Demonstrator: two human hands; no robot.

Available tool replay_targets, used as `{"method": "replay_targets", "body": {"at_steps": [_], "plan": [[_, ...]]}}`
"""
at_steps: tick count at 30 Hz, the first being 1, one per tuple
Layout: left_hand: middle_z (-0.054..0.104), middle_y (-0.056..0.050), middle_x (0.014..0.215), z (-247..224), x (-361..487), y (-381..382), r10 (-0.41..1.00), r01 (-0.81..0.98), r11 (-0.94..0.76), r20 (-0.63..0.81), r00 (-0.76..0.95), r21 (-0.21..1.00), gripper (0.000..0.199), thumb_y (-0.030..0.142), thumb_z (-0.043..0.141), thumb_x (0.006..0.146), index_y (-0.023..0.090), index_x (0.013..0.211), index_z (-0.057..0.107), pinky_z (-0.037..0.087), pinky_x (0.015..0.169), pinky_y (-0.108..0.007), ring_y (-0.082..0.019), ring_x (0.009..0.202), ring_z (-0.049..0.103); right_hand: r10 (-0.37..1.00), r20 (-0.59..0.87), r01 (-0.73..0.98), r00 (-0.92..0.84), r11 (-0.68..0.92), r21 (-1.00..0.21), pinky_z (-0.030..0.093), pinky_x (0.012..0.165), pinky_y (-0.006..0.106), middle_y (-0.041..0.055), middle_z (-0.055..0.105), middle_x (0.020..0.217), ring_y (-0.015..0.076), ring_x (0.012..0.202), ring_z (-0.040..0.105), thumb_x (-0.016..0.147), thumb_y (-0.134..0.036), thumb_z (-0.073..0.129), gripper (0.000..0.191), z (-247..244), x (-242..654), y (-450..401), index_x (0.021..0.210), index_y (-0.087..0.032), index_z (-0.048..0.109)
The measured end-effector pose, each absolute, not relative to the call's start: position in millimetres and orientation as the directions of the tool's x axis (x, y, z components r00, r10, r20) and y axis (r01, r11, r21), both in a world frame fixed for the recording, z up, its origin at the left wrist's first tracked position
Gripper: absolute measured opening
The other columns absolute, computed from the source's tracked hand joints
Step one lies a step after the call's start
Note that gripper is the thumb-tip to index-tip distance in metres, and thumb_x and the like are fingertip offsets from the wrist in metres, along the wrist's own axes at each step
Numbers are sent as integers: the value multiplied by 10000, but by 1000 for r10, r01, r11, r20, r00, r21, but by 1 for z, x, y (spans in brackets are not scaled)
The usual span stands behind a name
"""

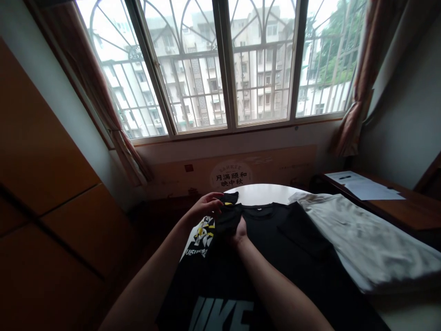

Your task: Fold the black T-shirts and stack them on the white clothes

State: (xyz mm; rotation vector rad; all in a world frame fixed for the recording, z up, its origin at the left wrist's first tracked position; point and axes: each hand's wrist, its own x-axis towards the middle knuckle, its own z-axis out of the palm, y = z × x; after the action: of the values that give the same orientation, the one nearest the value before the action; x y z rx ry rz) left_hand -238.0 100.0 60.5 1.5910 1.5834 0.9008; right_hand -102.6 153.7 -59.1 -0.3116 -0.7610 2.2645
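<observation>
A black T-shirt with a large grey "NIKE" print lies spread on the white round table, its collar toward the window. My right hand grips the shirt's left sleeve, thumb on the near side and the other fingers hidden by cloth. At the outer edge of that same sleeve, my left hand has its fingers curled loosely on the fabric. Partly under the shirt on the left is another dark garment with a yellow and white print.
A pale, light-coloured garment lies on the table's right side. Beyond it, a brown wooden desk carries white papers and a dark pen-like object. Wooden cabinets stand left; a barred window with curtains is ahead.
</observation>
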Motion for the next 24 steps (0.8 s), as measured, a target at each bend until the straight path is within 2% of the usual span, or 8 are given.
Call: {"method": "replay_targets", "body": {"at_steps": [2,5,7,10,13,16,20,24], "plan": [[616,-199,1365,54,-238,88,1000,610,5,10,-21,793,712,546,579,866,161,1456,479,567,948,-460,-319,1189,647,719,0,-577,-695,-557,-598,468,1069,530,147,653,1349,342,1265,585,918,-750,174,863,-60,-101,154,1407,-160,571],[487,-210,1542,26,-232,67,999,745,49,-37,-33,666,903,395,829,641,174,1462,523,364,1191,-523,-406,1450,417,740,-93,-524,-666,-552,-649,457,1069,560,169,676,1294,355,1256,591,907,-751,51,944,-64,-100,155,1418,-145,564],[363,-213,1628,2,-221,56,994,906,105,-71,-83,410,988,270,826,620,184,1531,454,240,1251,-542,-412,1524,291,747,-113,-470,-655,-520,-713,447,1080,567,171,664,1319,355,1266,590,895,-749,-19,989,-66,-100,156,1454,-150,536],[288,-212,1660,-25,-204,47,982,980,185,-60,-181,67,866,141,636,761,178,1584,369,171,1254,-588,-385,1549,245,784,-89,-445,-615,-438,-781,437,1104,546,157,627,1392,331,1277,598,903,-739,-52,980,-64,-96,163,1535,-180,446],[283,-194,1666,-31,-196,44,979,979,201,-40,-200,21,729,109,504,841,198,1561,428,158,1240,-621,-383,1553,231,859,-87,-425,-504,-334,-841,436,1111,526,148,506,1531,274,1335,575,950,-615,-99,850,-58,-82,184,1647,-219,183],[275,-177,1669,-24,-203,43,980,983,185,-74,-185,-8,704,129,501,833,224,1531,483,185,1221,-646,-398,1550,233,908,-40,-219,-418,-144,-965,441,1090,535,164,349,1633,236,1435,480,979,-450,-91,714,-53,-57,217,1656,-224,-74],[366,-114,1642,-7,-226,46,975,989,130,-189,-115,67,705,185,647,692,306,1387,645,280,1196,-639,-417,1525,290,939,52,33,-339,67,-997,445,1067,562,149,326,1647,263,1457,448,985,-388,91,697,-44,-17,254,1658,-271,-52],[515,-50,1558,9,-234,77,986,977,57,-165,-23,204,557,201,635,691,305,1226,750,360,1210,-448,-326,1448,461,993,91,-280,-78,66,-958,486,1057,508,144,304,1658,243,1446,465,980,-394,34,707,-13,20,262,1660,-222,-55]]}}
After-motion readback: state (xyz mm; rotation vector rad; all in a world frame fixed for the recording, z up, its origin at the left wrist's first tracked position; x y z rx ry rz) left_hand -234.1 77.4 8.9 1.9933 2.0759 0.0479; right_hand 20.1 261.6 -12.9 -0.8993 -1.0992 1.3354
